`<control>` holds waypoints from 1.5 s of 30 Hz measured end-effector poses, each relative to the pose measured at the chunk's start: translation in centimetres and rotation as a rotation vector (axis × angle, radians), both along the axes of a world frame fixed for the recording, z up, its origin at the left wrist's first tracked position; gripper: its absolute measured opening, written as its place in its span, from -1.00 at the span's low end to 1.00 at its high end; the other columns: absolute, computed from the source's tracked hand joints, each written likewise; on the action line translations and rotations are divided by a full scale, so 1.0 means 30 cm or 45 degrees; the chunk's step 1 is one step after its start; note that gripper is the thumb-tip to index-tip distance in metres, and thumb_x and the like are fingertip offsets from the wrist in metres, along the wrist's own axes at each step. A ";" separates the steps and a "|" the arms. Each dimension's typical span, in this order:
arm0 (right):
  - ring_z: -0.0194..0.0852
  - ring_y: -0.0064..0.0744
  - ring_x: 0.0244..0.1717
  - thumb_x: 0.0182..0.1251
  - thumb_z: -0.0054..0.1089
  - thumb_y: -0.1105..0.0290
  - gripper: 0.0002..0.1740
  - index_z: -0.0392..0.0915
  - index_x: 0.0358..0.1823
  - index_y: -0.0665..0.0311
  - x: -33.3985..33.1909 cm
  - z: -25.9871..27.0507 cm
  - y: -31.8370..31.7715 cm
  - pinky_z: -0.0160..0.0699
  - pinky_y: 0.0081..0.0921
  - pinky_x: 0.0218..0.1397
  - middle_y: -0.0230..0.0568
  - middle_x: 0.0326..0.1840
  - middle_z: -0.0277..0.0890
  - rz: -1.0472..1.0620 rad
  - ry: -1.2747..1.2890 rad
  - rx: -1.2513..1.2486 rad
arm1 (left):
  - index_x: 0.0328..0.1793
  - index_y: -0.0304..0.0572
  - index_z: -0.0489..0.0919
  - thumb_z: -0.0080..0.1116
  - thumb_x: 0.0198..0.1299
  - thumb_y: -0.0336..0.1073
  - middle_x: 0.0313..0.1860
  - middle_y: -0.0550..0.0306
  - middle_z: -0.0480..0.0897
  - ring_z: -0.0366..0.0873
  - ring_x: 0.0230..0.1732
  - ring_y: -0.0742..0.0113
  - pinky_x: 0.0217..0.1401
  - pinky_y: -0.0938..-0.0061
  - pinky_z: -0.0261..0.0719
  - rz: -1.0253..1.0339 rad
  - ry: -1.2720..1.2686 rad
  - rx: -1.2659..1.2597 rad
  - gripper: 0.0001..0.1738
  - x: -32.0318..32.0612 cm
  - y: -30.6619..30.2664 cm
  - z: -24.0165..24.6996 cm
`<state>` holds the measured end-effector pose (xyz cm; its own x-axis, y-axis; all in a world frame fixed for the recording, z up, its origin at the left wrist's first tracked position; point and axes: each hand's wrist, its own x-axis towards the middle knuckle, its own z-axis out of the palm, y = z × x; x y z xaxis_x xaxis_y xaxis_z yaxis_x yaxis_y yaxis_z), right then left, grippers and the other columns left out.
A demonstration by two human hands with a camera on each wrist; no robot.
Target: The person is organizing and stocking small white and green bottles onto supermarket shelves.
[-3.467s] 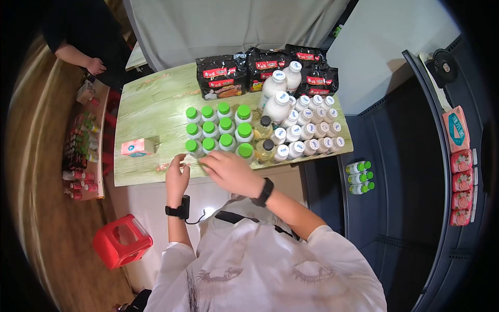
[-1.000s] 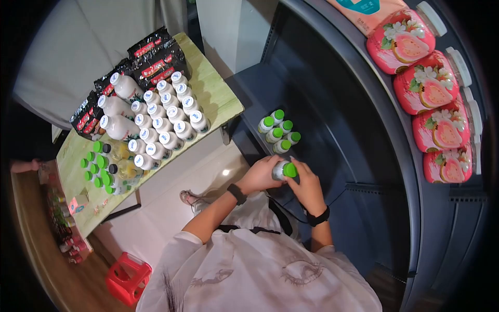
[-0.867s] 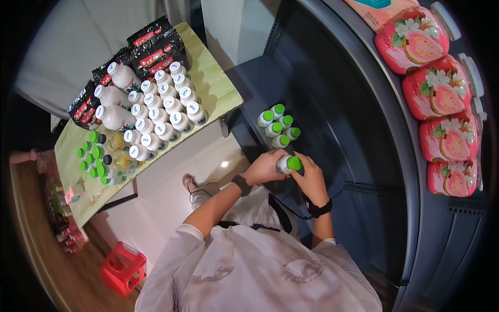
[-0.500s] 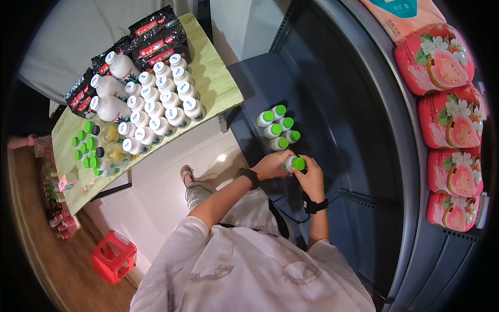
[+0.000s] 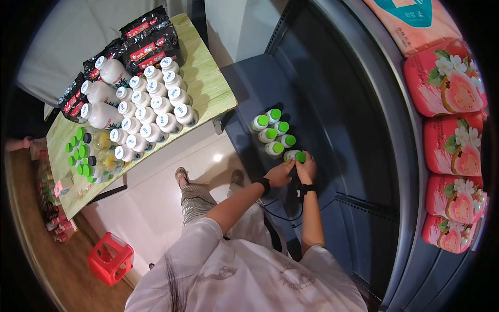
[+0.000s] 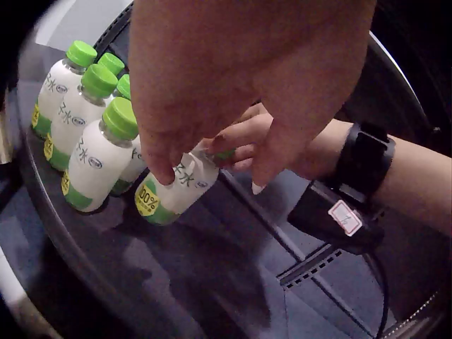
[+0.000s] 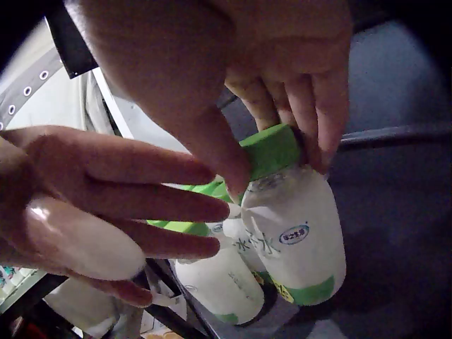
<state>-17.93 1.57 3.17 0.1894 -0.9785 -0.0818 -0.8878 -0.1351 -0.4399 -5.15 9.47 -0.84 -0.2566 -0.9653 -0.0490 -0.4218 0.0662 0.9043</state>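
Note:
A small white bottle with a green cap (image 5: pixel 294 156) leans at the near end of a group of similar green-capped bottles (image 5: pixel 267 135) on the dark shelf. My right hand (image 5: pixel 309 165) pinches its cap between thumb and fingers, as the right wrist view shows. Beside the bottle is my left hand (image 5: pixel 279 174); in the right wrist view its fingers (image 7: pixel 162 205) are straight, tips right at the bottle's shoulder. The left wrist view shows the tilted bottle (image 6: pixel 180 187) just under that hand, its neck partly hidden by fingers.
To the left, a table (image 5: pixel 208 78) bears white-capped bottles (image 5: pixel 150 132), green-capped bottles (image 5: pixel 80 151) and black packs (image 5: pixel 148 47). Pink guava-print packs (image 5: pixel 447 78) line an upper shelf on the right. A red stool (image 5: pixel 110 258) stands on the floor.
At first both hands were at the table's green-capped bottles; later both held one bottle over the shelf. Now it is down beside the group, and my left hand's grip has loosened.

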 end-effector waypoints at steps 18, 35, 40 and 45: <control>0.55 0.13 0.06 0.11 0.37 0.33 -0.53 0.55 0.10 0.21 0.024 -0.150 -0.034 0.57 -0.06 0.09 0.02 0.06 0.57 -0.016 -0.009 0.013 | 0.55 -0.61 0.01 0.19 0.13 -0.22 0.54 -0.46 0.14 0.10 0.58 -0.16 0.62 0.32 0.09 0.040 -0.060 0.191 -0.04 0.017 -0.021 0.004; 0.34 0.16 0.34 0.25 0.30 0.32 -0.23 0.20 0.47 0.25 0.048 -0.009 0.045 0.38 -0.11 0.35 0.20 0.33 0.36 -0.025 -0.069 -0.020 | 0.31 -0.28 0.50 0.11 0.27 -0.17 -0.04 -0.26 0.67 0.62 0.04 -0.18 0.13 0.13 0.55 0.091 -0.007 0.210 -0.47 0.334 0.246 0.179; 0.59 0.05 0.07 0.35 0.16 0.39 -0.45 0.36 0.36 0.28 0.248 0.248 0.197 0.57 -0.18 0.10 0.13 0.10 0.57 0.101 -0.354 0.050 | 0.26 -0.31 0.53 0.09 0.30 -0.21 -0.01 -0.20 0.68 0.63 0.02 -0.14 0.10 0.19 0.57 0.346 0.123 0.278 -0.53 0.586 0.461 0.372; 0.67 -0.25 -0.23 0.38 0.13 0.45 -0.65 0.53 0.17 0.34 0.514 0.343 0.310 0.59 -0.40 -0.11 -0.02 -0.20 0.66 0.519 -0.505 0.110 | 0.23 -0.28 0.57 0.08 0.34 -0.18 0.02 -0.18 0.68 0.66 0.01 -0.07 0.10 0.25 0.57 0.682 0.192 0.265 -0.57 0.804 0.712 0.524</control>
